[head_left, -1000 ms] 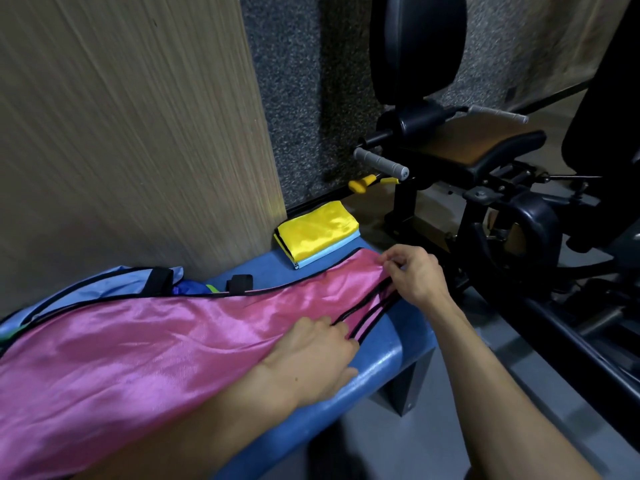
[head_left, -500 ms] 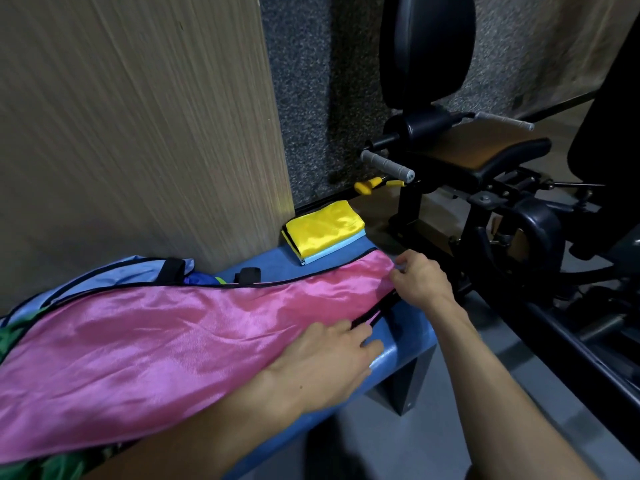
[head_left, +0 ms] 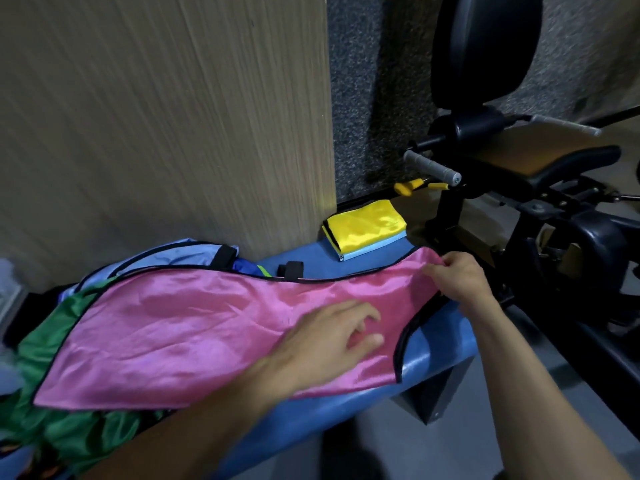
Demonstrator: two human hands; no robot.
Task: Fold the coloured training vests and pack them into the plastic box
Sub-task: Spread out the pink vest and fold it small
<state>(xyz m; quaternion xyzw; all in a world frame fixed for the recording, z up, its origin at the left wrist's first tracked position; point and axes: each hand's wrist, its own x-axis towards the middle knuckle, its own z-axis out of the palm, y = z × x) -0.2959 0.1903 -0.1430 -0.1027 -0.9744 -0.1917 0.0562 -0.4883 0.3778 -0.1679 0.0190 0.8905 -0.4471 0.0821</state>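
A pink vest (head_left: 194,327) with black trim lies spread along the blue padded bench (head_left: 440,344). My left hand (head_left: 329,341) rests flat on its right part, fingers spread. My right hand (head_left: 460,278) pinches the vest's far right end near the bench corner. A folded yellow vest (head_left: 367,223) sits on a folded light-blue one at the bench's far end by the wall. Under the pink vest lie a green vest (head_left: 69,427) and a light-blue vest (head_left: 166,258). No plastic box is clearly in view.
A wooden wall panel (head_left: 156,116) runs right behind the bench. A black gym machine (head_left: 519,168) with a grey grip and seat pad stands close on the right. Grey floor shows below the bench's front edge.
My left hand slid left from the vest's strap edge onto the pink cloth. The right end of the vest now lies flatter, and more of the green vest shows on the left.
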